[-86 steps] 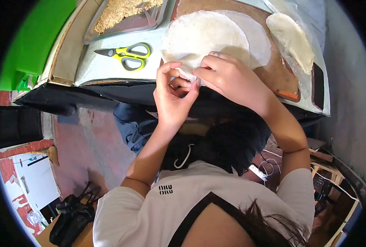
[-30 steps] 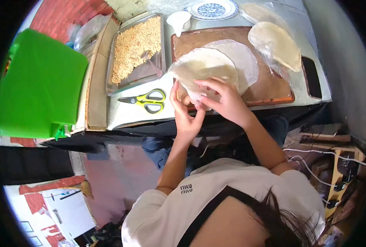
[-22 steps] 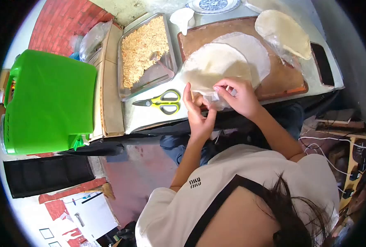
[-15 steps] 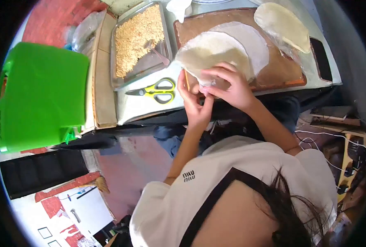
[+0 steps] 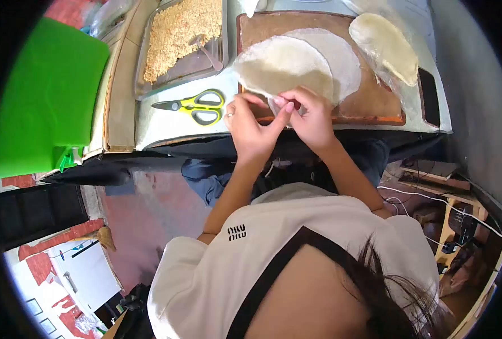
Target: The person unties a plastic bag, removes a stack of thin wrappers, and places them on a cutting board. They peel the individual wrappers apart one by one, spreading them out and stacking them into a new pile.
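Note:
A pale round wrapper sheet point(image 5: 279, 59) lies on the brown board point(image 5: 375, 107), overlapping a whiter round sheet point(image 5: 346, 68). My right hand point(image 5: 312, 116) is at the near edge of the upper sheet, its thumb and fingers pinched on the lifted edge. Beside it my left hand point(image 5: 252, 125) is closed, with its thumb tip against the right fingertips. What the left fingers hold, if anything, is hidden. Green-handled scissors point(image 5: 206, 100) lie left of my left hand.
A glass tray point(image 5: 141, 89) of crumbly chopped filling point(image 5: 177, 34), with a spoon point(image 5: 211, 57) in it, stands back left. Another pale sheet point(image 5: 384, 48) on plastic and a black phone point(image 5: 429, 96) lie right. A green container point(image 5: 47, 101) stands far left.
The view has shifted, so the table's things appear further left. My left hand has turned, bringing its thumb up to the right fingertips. Both hands stay at the sheet's near edge.

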{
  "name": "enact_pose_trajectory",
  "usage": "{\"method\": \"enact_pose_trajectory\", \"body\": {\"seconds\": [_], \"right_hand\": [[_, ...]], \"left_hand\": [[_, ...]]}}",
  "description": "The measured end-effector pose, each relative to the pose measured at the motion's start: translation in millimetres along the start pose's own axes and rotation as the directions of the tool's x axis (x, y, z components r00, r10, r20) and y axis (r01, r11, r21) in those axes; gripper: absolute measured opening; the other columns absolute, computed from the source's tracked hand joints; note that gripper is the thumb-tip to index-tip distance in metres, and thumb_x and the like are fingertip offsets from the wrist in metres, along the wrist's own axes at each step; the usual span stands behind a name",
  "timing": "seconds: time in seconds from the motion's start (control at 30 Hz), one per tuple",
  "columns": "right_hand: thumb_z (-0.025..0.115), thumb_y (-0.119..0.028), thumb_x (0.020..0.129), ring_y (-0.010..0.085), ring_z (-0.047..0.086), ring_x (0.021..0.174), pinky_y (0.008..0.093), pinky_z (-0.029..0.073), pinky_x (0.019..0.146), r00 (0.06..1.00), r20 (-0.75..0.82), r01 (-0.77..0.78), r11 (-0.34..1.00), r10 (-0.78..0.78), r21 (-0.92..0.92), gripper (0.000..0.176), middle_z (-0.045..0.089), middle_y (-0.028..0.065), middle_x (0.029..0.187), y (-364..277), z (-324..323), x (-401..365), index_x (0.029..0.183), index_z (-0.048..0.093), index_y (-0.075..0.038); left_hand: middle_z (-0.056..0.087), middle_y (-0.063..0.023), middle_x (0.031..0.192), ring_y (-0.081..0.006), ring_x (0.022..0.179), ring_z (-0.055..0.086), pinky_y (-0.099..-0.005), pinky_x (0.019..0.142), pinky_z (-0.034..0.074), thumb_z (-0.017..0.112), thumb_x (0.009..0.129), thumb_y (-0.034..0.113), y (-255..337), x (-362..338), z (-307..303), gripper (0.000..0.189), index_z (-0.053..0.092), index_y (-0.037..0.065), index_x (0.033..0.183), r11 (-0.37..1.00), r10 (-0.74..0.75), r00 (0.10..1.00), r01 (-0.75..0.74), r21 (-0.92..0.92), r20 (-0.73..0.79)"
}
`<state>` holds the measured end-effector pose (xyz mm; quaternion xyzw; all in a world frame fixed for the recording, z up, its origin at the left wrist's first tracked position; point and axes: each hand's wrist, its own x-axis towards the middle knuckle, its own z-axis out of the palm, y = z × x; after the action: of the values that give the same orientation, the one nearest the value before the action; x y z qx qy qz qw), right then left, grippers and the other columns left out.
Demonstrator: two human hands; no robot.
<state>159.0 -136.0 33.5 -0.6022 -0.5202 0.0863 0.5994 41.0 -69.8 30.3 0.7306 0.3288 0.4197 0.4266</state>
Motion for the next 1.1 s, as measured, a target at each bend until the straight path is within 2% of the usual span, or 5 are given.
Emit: {"method": "enact_pose_trajectory", "body": {"seconds": [0.03, 0.17, 0.43, 0.7, 1.1], "right_hand": [[0.064, -0.001, 0.084, 0.0189, 0.058, 0.064, 0.029, 0.046, 0.058, 1.0, 0.016, -0.006, 1.0, 0.006, 0.008, 0.006, 0.06, 0.0111, 0.077, -0.3, -0.4, 0.9, 0.091, 0.064, 0.0], [0.065, -0.003, 0.084, 0.0187, 0.057, 0.063, 0.0299, 0.045, 0.058, 0.986, 0.148, -0.075, 0.997, 0.073, 0.008, 0.006, 0.06, 0.0121, 0.075, 2.4, -12.1, 7.0, 0.088, 0.064, 0.001], [0.066, -0.003, 0.085, 0.0182, 0.056, 0.06, 0.0304, 0.045, 0.058, 0.994, -0.045, -0.104, 0.994, 0.103, -0.03, 0.006, 0.06, 0.0119, 0.071, 15.9, -8.9, 13.1, 0.085, 0.063, 0.002], [0.066, -0.003, 0.087, 0.0093, 0.054, 0.064, 0.0246, 0.044, 0.058, 0.978, 0.143, -0.165, 0.983, 0.152, 0.083, 0.006, 0.06, 0.0046, 0.073, 10.7, -11.9, 13.9, 0.088, 0.063, 0.002], [0.068, -0.009, 0.088, 0.0044, 0.052, 0.062, 0.0215, 0.042, 0.057, 0.979, 0.113, -0.19, 0.964, 0.171, 0.187, 0.014, 0.061, 0.0017, 0.067, 13.4, -9.3, 23.1, 0.08, 0.067, 0.002]], "left_hand": [[0.057, -0.0078, 0.081, -0.0198, 0.084, 0.05, -0.0338, 0.08, 0.041, 0.076, 0.082, 0.018, 3.4, -0.4, -0.9, 0.029, 0.052, 0.003, 0.089, 0.993, -0.107, 0.989, 0.111, -0.038, 0.103], [0.057, -0.0092, 0.079, -0.027, 0.084, 0.048, -0.0376, 0.082, 0.035, 0.066, 0.089, 0.024, -4.0, 7.9, -5.2, 0.023, 0.062, 0.002, 0.085, 0.965, 0.212, 0.97, -0.226, 0.131, 0.116], [0.065, -0.009, 0.092, -0.0319, 0.109, 0.051, -0.042, 0.097, 0.031, 0.068, 0.085, 0.016, -17.8, 0.5, -8.3, 0.014, 0.067, 0.001, 0.085, 0.917, 0.27, 0.96, -0.279, 0.284, 0.071], [0.06, -0.0124, 0.08, -0.0296, 0.085, 0.05, -0.0397, 0.08, 0.036, 0.066, 0.086, 0.026, -4.9, 9.9, -8.0, 0.023, 0.059, 0.004, 0.082, 0.959, 0.07, 0.997, -0.064, 0.276, -0.01], [0.058, -0.0154, 0.079, -0.0355, 0.082, 0.051, -0.0418, 0.081, 0.038, 0.059, 0.087, 0.01, 4.0, 18.9, -7.1, 0.013, 0.057, -0.001, 0.081, 0.907, 0.338, 0.94, -0.337, 0.253, 0.04]]}}
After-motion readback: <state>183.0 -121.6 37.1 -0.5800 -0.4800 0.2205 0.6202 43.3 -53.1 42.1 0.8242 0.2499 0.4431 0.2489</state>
